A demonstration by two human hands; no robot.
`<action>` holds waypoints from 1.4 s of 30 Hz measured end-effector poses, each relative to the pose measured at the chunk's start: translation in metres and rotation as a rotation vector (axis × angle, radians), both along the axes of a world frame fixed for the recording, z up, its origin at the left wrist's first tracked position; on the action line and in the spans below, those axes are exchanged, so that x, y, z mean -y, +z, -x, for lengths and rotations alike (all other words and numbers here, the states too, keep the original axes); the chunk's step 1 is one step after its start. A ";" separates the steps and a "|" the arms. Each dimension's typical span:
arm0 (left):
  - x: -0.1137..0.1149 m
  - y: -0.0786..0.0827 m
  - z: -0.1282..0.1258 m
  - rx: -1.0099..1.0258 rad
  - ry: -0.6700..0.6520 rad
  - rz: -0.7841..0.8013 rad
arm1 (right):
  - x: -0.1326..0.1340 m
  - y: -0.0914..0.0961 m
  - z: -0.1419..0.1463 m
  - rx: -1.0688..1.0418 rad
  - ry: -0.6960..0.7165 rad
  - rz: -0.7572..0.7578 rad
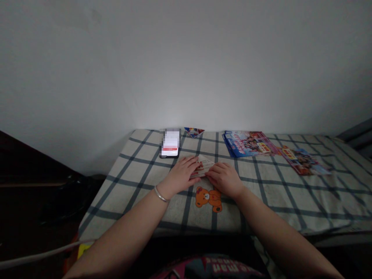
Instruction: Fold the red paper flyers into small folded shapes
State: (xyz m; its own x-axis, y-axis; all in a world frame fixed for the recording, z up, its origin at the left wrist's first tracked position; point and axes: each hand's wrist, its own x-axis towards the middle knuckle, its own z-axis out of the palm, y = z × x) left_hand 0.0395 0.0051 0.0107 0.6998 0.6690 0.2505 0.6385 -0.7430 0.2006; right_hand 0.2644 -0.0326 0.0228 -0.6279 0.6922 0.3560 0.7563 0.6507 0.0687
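My left hand (182,175) and my right hand (223,179) both lie on a small folded piece of printed paper (205,165) on the checked cloth (139,182). The left hand's fingers are together and press down on the paper's left part; a thin bracelet circles that wrist. Curled fingers of the right hand pinch the paper's right edge. Just below the hands, an orange teddy bear print (208,198) shows on the cloth.
A phone (169,144) with a lit screen lies at the back, a small folded paper shape (194,132) beside it. Colourful leaflets lie at the back right, one stack (247,143) and another (305,161). A white wall rises behind; the left side is dark.
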 end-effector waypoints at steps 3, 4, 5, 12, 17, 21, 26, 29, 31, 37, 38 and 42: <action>0.003 0.001 0.000 0.018 0.022 -0.039 | 0.001 0.002 0.001 0.012 -0.018 -0.008; 0.004 0.001 0.000 0.025 0.023 -0.044 | 0.002 0.002 0.002 0.021 -0.025 -0.006; 0.005 0.002 0.000 0.033 0.021 -0.044 | 0.002 0.002 0.003 0.028 -0.033 -0.005; 0.003 0.003 0.001 0.052 -0.008 -0.041 | -0.001 -0.002 0.005 -0.007 -0.056 0.024; 0.002 0.005 0.000 0.042 0.007 -0.130 | -0.004 -0.003 -0.002 -0.079 -0.071 0.110; 0.003 0.009 -0.002 -0.021 -0.034 -0.232 | -0.006 -0.001 -0.009 -0.135 -0.082 0.171; 0.007 0.006 -0.005 -0.037 -0.112 -0.343 | -0.008 -0.001 -0.012 -0.183 -0.074 0.202; 0.007 0.002 -0.006 -0.050 -0.132 -0.367 | -0.008 0.000 -0.013 -0.192 -0.059 0.220; 0.007 0.001 -0.006 -0.057 -0.133 -0.365 | -0.008 -0.001 -0.014 -0.190 -0.052 0.221; 0.009 0.007 -0.006 -0.097 -0.142 -0.302 | -0.008 -0.004 -0.012 -0.160 -0.042 0.189; 0.010 0.008 -0.007 -0.107 -0.141 -0.297 | -0.008 -0.004 -0.011 -0.154 -0.038 0.184; 0.017 0.013 -0.010 -0.164 -0.140 -0.286 | -0.007 -0.002 -0.007 -0.139 -0.022 0.182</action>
State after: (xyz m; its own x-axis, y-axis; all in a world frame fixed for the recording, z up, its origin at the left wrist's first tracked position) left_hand 0.0500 -0.0122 0.0234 0.8263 0.4827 0.2900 0.5327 -0.8371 -0.1245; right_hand 0.2713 -0.0255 0.0205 -0.5658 0.7657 0.3060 0.7642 0.6263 -0.1539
